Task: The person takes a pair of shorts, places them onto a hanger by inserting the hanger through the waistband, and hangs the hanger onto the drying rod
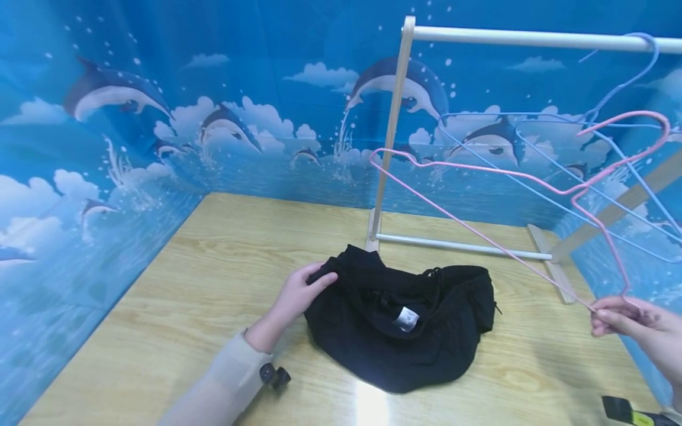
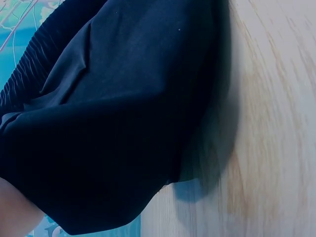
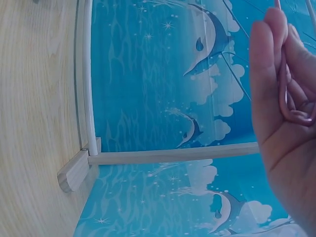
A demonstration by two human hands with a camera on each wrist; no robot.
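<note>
Black shorts (image 1: 394, 349) lie bunched on the table with the waist opening facing up, a drawstring and a white label (image 1: 407, 319) showing. My left hand (image 1: 298, 294) pinches their left edge at the waist, thumb on the near side. In the left wrist view the shorts (image 2: 113, 108) fill much of the picture, their gathered waistband (image 2: 42, 49) at upper left. On the right, my right hand (image 1: 634, 322) grips a pink clothes hanger (image 1: 469, 165) by one end. The hanger is held up in the air, its hook at upper right, its other end overlapping the rack's post.
A wooden rack (image 1: 394, 118) with a white top rail (image 1: 522, 37) stands behind the shorts. Blue hangers (image 1: 618, 92) hang from the rail at right. A dolphin-print backdrop (image 1: 240, 148) encloses the wood-grain table (image 1: 176, 296) at back and sides.
</note>
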